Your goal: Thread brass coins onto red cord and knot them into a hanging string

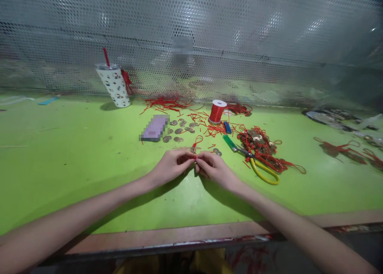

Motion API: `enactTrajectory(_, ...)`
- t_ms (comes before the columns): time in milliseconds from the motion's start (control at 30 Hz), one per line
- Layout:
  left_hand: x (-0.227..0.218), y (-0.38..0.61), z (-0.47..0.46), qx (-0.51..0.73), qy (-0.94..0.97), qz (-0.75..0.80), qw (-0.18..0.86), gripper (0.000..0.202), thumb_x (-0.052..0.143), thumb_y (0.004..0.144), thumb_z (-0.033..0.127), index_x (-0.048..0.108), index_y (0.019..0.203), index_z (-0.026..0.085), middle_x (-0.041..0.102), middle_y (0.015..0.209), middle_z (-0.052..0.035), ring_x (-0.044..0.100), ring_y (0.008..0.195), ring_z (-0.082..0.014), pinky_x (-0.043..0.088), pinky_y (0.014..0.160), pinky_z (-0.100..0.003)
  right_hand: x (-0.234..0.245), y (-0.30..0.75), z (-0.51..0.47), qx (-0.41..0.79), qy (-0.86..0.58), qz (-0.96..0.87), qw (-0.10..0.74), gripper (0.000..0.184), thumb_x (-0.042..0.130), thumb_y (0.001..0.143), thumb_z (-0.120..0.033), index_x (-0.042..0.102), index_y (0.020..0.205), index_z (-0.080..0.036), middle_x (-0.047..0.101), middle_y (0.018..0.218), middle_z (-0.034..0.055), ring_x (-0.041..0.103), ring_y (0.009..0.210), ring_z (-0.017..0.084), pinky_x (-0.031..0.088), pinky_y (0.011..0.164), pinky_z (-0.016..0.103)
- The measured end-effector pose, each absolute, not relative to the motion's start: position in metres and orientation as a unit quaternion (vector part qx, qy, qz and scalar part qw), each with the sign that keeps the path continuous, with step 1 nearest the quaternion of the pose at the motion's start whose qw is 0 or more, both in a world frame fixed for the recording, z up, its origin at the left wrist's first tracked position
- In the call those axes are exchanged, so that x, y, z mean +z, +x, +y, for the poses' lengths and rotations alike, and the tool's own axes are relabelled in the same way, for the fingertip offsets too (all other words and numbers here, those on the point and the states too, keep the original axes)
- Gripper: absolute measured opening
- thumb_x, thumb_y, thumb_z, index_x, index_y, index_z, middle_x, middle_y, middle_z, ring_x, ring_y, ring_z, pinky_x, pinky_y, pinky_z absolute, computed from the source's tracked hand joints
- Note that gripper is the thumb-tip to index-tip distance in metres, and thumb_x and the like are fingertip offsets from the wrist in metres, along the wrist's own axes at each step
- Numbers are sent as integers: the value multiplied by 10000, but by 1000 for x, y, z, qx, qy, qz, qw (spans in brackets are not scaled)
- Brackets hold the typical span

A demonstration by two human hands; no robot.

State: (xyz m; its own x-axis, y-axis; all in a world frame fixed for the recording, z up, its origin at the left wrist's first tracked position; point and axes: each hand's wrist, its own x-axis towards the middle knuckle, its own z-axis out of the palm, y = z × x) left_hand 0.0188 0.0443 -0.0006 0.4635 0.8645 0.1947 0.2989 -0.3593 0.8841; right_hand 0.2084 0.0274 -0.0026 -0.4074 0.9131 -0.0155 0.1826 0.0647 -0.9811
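Observation:
My left hand point(176, 163) and my right hand point(212, 166) meet over the middle of the green table, fingertips pinched together. Between them is a red cord point(198, 139), its loop sticking up away from me. A coin point(193, 149) hangs on the cord just beyond my fingers. The fingertips partly hide where the cord is held. Loose brass coins point(178, 131) lie beyond my left hand, and a small group of coins point(217, 151) rests just past my right. Scissors with yellow handles point(266, 174) lie to the right, beside a pile of coins strung on red cord point(257, 140).
A spool of red cord point(217, 112) stands among red scraps, with a blue lighter point(228, 127) next to it. At the back left is a patterned tumbler point(115, 86) with a straw. A purple phone-like object point(155, 127) lies left of the coins. Perforated metal sheeting point(143, 66) rises behind the table.

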Motion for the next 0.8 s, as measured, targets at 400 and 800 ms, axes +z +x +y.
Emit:
enactTrajectory(400,-1,17,40,341,814,388,266,145,588,930,230,706,920,147,726,825,-50,625,682,-148,482,617,-247,-7,212,23,248,-481,-768,344,115,559,970,-264,655,923,-221,712,770,50,620,651,200,410,652,308)
enactTrajectory(800,-5,10,47,326,884,306,137,125,540,958,178,661,937,154,699,829,-48,635,695,-152,508,648,-256,-5,214,23,152,-420,-812,376,142,565,972,-242,631,854,-196,634,1075,130,602,1025,264,471,907,429)
